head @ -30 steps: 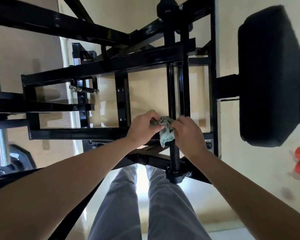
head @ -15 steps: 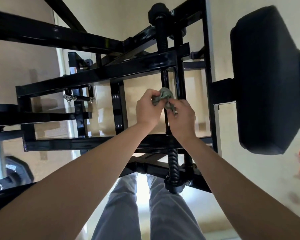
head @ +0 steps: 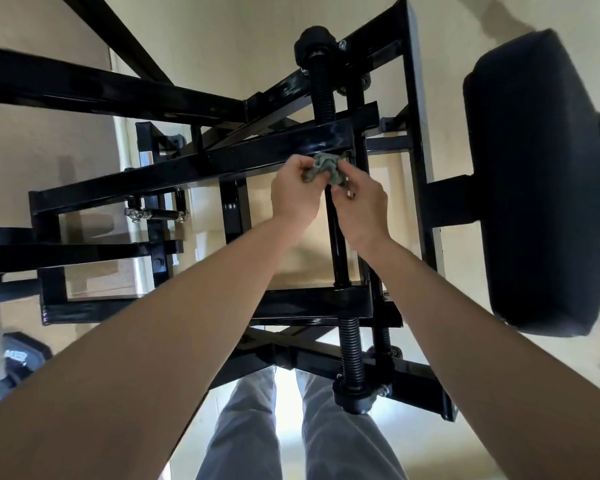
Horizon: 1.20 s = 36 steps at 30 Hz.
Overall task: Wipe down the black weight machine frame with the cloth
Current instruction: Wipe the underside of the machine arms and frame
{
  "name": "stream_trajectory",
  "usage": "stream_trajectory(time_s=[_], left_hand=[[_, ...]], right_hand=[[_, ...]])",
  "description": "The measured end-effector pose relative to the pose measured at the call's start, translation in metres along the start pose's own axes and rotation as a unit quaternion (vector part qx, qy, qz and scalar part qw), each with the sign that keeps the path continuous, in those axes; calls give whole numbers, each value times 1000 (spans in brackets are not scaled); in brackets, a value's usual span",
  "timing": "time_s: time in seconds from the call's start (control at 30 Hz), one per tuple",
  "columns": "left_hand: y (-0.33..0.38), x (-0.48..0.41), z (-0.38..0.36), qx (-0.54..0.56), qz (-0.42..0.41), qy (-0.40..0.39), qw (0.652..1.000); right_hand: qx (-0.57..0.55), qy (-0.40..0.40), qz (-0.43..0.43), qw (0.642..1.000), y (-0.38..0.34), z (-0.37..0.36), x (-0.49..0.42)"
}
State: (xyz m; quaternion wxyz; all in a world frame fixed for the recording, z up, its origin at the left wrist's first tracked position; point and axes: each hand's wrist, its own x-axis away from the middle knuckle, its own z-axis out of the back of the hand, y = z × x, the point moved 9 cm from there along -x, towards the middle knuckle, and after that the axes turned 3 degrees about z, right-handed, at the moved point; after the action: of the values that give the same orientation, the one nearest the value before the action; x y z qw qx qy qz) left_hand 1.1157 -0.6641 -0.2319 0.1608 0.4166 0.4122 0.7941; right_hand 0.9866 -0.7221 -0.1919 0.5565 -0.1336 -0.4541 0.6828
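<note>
My left hand and right hand both pinch one green cloth against one upright rod of the black frame; one black pad sits at three o'clock.

Cream wall, glossy pale floor reflecting bright light.

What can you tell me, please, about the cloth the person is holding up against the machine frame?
The cloth is a small grey-green rag. It looks soft and is crumpled into a tight bunch. The left hand and right hand pinch it from either side, with their fingers curled into its folds. It sits at the top of a thin upright black rod, seemingly wrapped round it, just beneath a glossy black crossbar. Its far side is hidden.
</note>
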Motion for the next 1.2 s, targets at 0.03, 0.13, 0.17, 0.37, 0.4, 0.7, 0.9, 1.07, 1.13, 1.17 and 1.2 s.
stream_trajectory(time_s=[0.03,0.13,0.17,0.37,0.4,0.7,0.9,1.07,1.13,1.17,1.2], left_hand=[[2,-1,0,-8,-8,-6,1000],[-11,9,-4,-26,-10,-47,999],[-19,15,-6,-28,-7,-63,998],[-64,58,-17,-26,26,-170,985],[-70,65,-19,-41,31,-190,980],[-70,72,2,-126,36,-301,945],[-93,77,34,-245,23,-360,900],[-118,85,61,-269,21,-342,900],[-122,82,73,-299,6,-336,893],[-125,81,81,-316,3,-332,889],[-130,79,90,-331,3,-325,886]], right_hand=[[12,1,6,1000,-1,0,-2],[37,3,7,999,6,3,7],[43,6,4,999,10,4,15],[78,4,25,997,26,8,69],[93,-2,29,995,27,10,77],[221,-100,78,967,6,3,82],[297,-243,141,913,2,-43,91],[272,-279,165,906,6,-74,112],[255,-288,182,905,5,-87,116],[248,-293,192,903,5,-95,120],[243,-295,201,902,4,-103,123]])
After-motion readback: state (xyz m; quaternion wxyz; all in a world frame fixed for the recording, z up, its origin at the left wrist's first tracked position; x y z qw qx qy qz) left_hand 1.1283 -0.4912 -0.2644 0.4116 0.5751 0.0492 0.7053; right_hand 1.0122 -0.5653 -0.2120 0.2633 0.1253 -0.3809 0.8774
